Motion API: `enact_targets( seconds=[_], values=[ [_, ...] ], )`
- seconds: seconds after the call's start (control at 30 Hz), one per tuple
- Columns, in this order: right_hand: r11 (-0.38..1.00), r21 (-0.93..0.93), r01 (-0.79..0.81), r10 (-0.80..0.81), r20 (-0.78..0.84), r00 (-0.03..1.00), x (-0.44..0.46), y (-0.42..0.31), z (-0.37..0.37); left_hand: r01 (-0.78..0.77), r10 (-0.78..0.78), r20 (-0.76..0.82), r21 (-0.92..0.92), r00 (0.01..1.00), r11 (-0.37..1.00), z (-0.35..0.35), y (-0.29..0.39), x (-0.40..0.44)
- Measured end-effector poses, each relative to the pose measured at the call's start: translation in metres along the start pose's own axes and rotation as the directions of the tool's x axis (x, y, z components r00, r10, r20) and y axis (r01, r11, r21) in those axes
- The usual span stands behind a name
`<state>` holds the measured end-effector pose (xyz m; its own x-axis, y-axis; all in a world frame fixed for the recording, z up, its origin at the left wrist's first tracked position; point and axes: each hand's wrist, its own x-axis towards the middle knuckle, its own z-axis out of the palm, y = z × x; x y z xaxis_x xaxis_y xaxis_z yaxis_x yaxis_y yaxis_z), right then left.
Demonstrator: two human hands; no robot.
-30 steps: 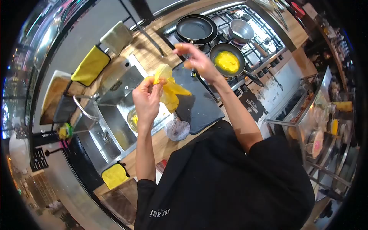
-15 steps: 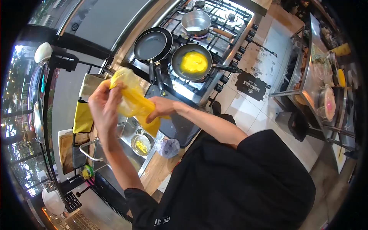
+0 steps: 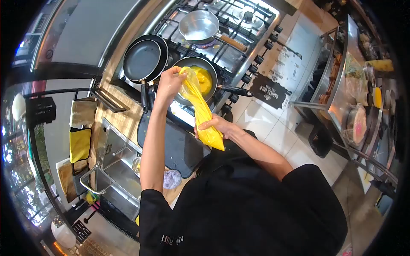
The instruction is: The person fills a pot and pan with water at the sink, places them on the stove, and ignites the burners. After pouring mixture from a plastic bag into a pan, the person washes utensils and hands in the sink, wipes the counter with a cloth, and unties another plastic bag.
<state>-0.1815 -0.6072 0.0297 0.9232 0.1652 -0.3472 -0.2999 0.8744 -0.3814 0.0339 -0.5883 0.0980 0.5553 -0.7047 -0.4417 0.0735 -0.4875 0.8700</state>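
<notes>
The stove (image 3: 237, 64) fills the upper middle of the frame, slanting from upper right toward center, with the dark board (image 3: 179, 145) just below its lower left edge. At the stove's near side sits the frying pan (image 3: 196, 62), its handle pointing right; the stacked pans (image 3: 142, 59) are close on its left and the saucepan (image 3: 198, 25) lies above, so bare room around it is narrow on those sides, while below it the space opens over the board. The yellow plastic bag (image 3: 201, 109) is at center, its long axis running from upper left down to lower right, its upper end over the pan in this view and its lower end below the stove's front edge. The left hand (image 3: 171, 85) pinches the upper end at the pan's left rim and is the nearer hand to the pan; the right hand (image 3: 218, 126) is wrapped around the lower part, thumb across the plastic, below the pan. Whether the upper end touches the rim, or is open, cannot be told. Partly behind the bag, the yellow food (image 3: 205, 79) lies in the pan.
</notes>
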Motion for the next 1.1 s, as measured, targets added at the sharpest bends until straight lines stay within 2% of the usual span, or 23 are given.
enact_targets(
  seconds=[0.1, 0.23, 0.47, 0.6, 1.03, 1.1],
  values=[
    [0.994, 0.101, -0.042, 0.05, -0.078, 0.996, 0.002, 0.001, 0.001, 0.065, -0.068, 0.02, 0.133, 0.997, 0.989, 0.006, -0.001, 0.015],
    [0.995, 0.099, -0.016, 0.03, -0.141, 0.99, 0.004, -0.002, 0.009, 0.083, -0.085, -0.004, 0.272, 0.996, 0.959, 0.01, -0.003, 0.026],
    [0.989, 0.101, -0.103, 0.114, -0.101, 0.988, 0.012, -0.006, 0.009, 0.14, -0.153, 0.02, 0.296, 0.988, 0.945, 0.007, -0.005, 0.028],
    [0.995, 0.096, -0.033, 0.044, -0.122, 0.992, 0.015, -0.004, 0.018, 0.152, -0.163, 0.016, 0.296, 0.986, 0.943, 0.011, -0.006, 0.03],
    [0.98, 0.197, 0.011, 0.01, -0.103, 0.995, 0.011, -0.011, 0.052, 0.196, -0.219, 0.06, 0.269, 0.974, 0.943, 0.009, 0.001, 0.034],
    [0.965, 0.257, 0.053, -0.021, -0.123, 0.992, 0.013, -0.012, 0.059, 0.202, -0.229, 0.066, 0.282, 0.971, 0.938, 0.008, 0.002, 0.037]
  ],
)
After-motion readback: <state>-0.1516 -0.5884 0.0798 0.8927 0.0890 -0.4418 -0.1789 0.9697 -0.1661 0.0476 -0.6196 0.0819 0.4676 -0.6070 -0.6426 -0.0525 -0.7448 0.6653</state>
